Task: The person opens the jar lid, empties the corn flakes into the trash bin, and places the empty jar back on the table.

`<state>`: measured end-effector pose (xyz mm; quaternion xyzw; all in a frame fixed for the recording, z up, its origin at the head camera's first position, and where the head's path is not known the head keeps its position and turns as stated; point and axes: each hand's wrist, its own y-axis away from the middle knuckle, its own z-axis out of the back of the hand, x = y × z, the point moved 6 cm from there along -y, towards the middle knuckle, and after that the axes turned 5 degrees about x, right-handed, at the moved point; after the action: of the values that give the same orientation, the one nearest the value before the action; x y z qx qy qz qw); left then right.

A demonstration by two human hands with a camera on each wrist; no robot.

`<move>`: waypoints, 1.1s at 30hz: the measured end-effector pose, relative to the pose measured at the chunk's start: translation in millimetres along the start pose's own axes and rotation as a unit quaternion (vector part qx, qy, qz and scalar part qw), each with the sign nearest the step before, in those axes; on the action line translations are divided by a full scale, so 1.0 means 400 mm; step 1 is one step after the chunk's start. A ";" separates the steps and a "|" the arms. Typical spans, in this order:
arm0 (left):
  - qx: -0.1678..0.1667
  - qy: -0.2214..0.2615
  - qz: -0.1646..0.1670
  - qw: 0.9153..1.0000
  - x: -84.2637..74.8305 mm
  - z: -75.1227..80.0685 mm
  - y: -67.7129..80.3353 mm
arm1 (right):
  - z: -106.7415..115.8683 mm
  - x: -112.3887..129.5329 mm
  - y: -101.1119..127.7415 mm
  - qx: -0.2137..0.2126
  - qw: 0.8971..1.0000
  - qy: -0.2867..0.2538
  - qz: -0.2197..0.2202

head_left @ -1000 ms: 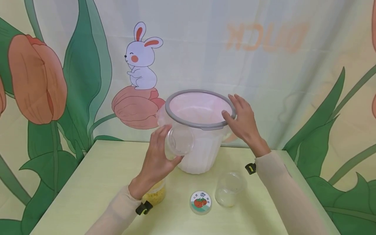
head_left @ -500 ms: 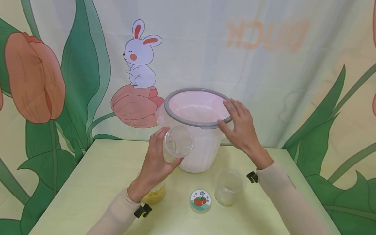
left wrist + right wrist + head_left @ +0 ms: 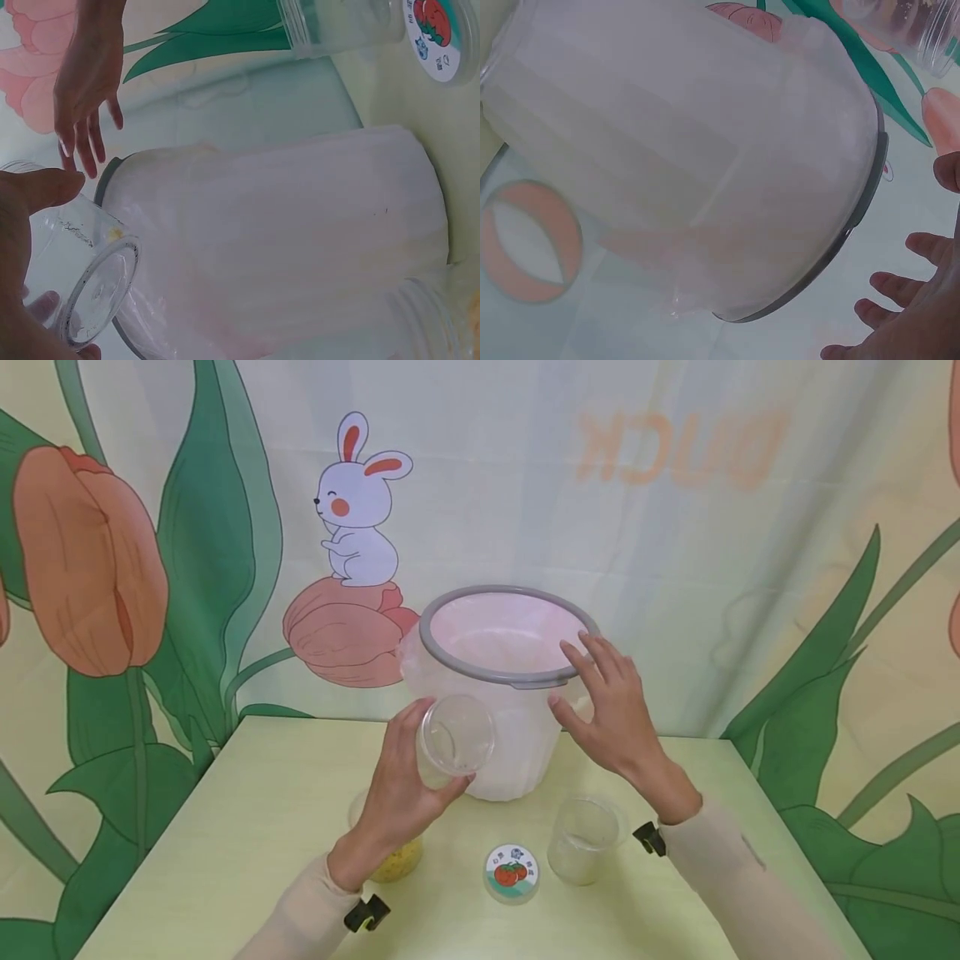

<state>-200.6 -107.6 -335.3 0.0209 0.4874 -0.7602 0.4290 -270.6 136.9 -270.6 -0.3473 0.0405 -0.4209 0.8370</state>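
The left hand [image 3: 401,785] grips a clear jar [image 3: 456,739] near the middle of the frame, thumb along one side and fingers round the other. That side grip leaves the mouth uncovered, and the jar tilts so that its opening faces the head camera — perhaps held so to let its inside be seen. In the left wrist view a small yellow speck [image 3: 114,235] shows on the glass near the base.

The right hand [image 3: 615,714], right of centre, holds nothing: its fingers are spread beside the bin [image 3: 517,752], and the right wrist view shows them clear of the grey rim [image 3: 866,191]. The hand is perhaps there to be near the rim.

The bin stands upright towards the back of the table [image 3: 262,793], its open top facing up; thin film [image 3: 412,656] bulges at its left side, likely a liner folded over the rim. The held jar hangs in front of the bin and hides part of its wall.

Lower in the frame, a lid with a tomato picture [image 3: 512,872] lies face up, with a second clear jar [image 3: 585,843] upright just beside it. A jar of yellow contents [image 3: 397,862] stands lower left — the left hand and wrist cover much of it, so its top is hard to judge.
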 end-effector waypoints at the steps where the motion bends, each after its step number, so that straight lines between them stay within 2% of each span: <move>1: -0.001 0.000 -0.001 1.000 -0.001 -0.002 0.003 | -0.001 0.003 0.005 0.002 1.000 0.001 0.001; 4: 0.001 -0.001 0.000 1.000 -0.002 -0.007 0.012 | -0.003 0.013 0.021 0.007 1.000 0.000 0.006; 11: 0.017 0.014 0.025 0.999 0.004 -0.027 0.041 | -0.011 0.026 0.050 0.012 1.000 -0.002 0.020; 20: 0.023 0.025 0.033 0.999 0.008 -0.047 0.066 | -0.021 0.032 0.102 0.022 1.000 -0.005 0.020; 33: 0.033 0.042 0.053 0.997 0.015 -0.073 0.103 | -0.053 0.038 0.174 0.057 0.998 0.016 0.026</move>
<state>-188.0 -95.6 -383.1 0.0931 0.4784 -0.7502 0.4468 -221.4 142.5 -326.3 -0.2914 0.0390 -0.4064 0.8651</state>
